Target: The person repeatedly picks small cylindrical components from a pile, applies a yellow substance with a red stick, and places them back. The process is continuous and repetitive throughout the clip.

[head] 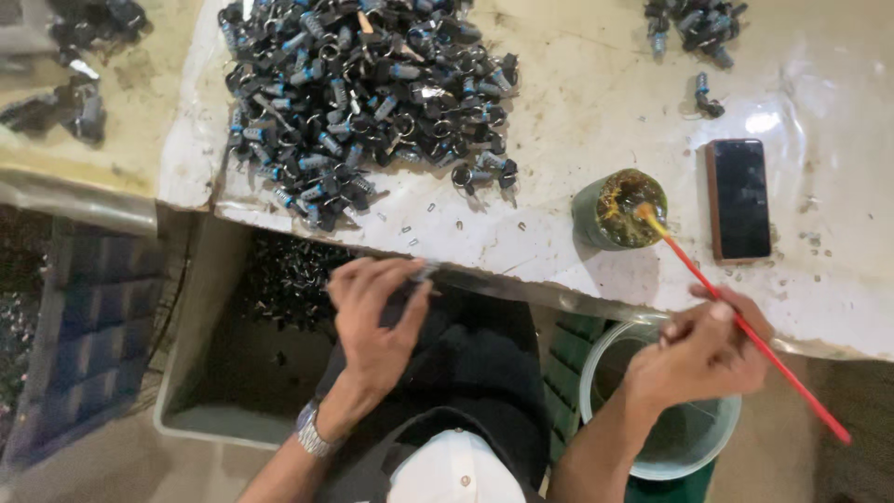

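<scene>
My left hand is below the table's front edge, fingers closed around a small dark and silvery lock part. My right hand pinches a long red brush, whose tip dips into a small round tin of yellowish grease on the table. A big heap of black and blue lock cylinders with key rings lies at the back left of the white, stained table.
A dark phone lies right of the tin. A smaller cluster of lock parts sits at the back right. A grey bin holding dark parts is under the table, a white bucket under my right hand.
</scene>
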Demonstrator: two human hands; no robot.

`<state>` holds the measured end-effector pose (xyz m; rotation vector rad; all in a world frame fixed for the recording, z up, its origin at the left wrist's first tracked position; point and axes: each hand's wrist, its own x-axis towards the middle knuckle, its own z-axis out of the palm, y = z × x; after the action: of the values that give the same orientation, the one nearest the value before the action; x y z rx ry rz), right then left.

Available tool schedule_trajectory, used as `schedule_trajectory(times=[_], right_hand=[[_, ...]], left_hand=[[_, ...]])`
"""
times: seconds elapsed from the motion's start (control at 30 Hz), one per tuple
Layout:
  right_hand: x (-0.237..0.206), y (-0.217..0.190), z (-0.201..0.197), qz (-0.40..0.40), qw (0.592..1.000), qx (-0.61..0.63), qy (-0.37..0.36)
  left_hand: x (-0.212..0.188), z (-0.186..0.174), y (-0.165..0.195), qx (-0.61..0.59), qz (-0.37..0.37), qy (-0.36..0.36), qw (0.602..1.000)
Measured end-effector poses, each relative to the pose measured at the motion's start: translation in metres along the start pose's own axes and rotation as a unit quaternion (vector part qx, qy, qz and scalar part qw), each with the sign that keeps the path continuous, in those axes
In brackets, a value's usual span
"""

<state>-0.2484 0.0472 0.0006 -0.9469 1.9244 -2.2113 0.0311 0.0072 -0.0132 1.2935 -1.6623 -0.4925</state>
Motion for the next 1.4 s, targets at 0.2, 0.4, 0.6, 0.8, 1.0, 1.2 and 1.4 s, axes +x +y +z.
schedule_trajectory(times=[0.2, 0.4, 0.6, 0.8, 1.0, 1.2, 1.4], right_hand=[[-0.016, 0.011, 0.016, 0.175, 0.976, 0.113, -0.061], [-0.065, -0.014, 0.037, 0.006, 0.933, -0.187, -0.306], [-0.056, -0.027, 0.096, -0.203, 0.798, -0.384, -0.418], [-0.052, -0.034, 0.109, -0.164, 0.756, -0.433, -0.462], [-0.050, -0.025, 0.101, -0.204, 0.774, -0.436, -0.411], [-0.039, -0.015, 0.109, -0.192, 0.765, -0.464, -0.402], [-0.037, -0.009, 0.121, -0.211, 0.795, -0.429, -0.373]], left_hand=[[-0.001, -0.001, -0.007, 0.092, -0.009, 0.003, 0.996], [0.060, 0.046, -0.010, 0.169, 0.162, -0.085, 0.968], [0.083, 0.055, -0.003, 0.278, 0.173, -0.122, 0.937], [0.068, 0.025, -0.012, 0.297, 0.144, -0.116, 0.937], [0.064, 0.021, -0.015, 0.263, 0.131, -0.105, 0.950], [0.059, 0.018, -0.001, 0.050, 0.123, -0.019, 0.991], [0.039, 0.015, 0.002, -0.090, 0.035, 0.021, 0.995]])
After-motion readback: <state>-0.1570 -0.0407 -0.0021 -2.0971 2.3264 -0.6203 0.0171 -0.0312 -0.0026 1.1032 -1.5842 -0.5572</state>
